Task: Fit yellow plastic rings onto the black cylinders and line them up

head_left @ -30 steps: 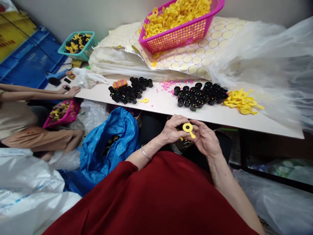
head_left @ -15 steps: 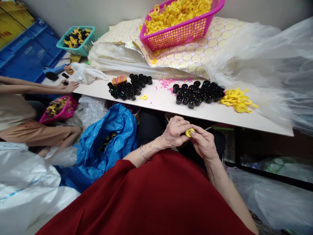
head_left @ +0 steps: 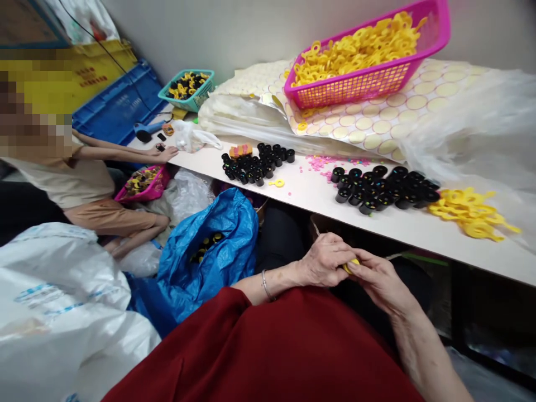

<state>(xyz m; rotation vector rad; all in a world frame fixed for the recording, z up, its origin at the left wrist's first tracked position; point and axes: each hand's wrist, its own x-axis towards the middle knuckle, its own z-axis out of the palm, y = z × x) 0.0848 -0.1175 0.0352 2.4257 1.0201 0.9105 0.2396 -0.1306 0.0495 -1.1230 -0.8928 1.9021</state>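
Observation:
My left hand [head_left: 326, 261] and my right hand [head_left: 379, 276] meet in front of my lap, both closed on one small yellow round piece [head_left: 350, 266]. Fingers cover most of it, and whatever is under it is hidden. Beyond them on the white table [head_left: 310, 198] stand two clusters of black cylinders, one on the right [head_left: 368, 191] and one on the left [head_left: 251, 167]. A pile of yellow ring pieces [head_left: 471, 212] lies at the right. One single yellow ring piece [head_left: 279, 183] sits near the table's front edge. Tiny pink bits [head_left: 320, 162] are scattered between the clusters.
A pink basket of yellow pieces [head_left: 355, 89] rests on dotted sheets at the back. A teal basket [head_left: 190, 102] stands back left. An open blue bag [head_left: 230, 223] is left of my lap. Another person's hand [head_left: 167, 153] is at the table's left end.
The view has shifted, so the table and baskets appear further right and lower. My hands still hold the yellow piece, which is now seen more edge-on.

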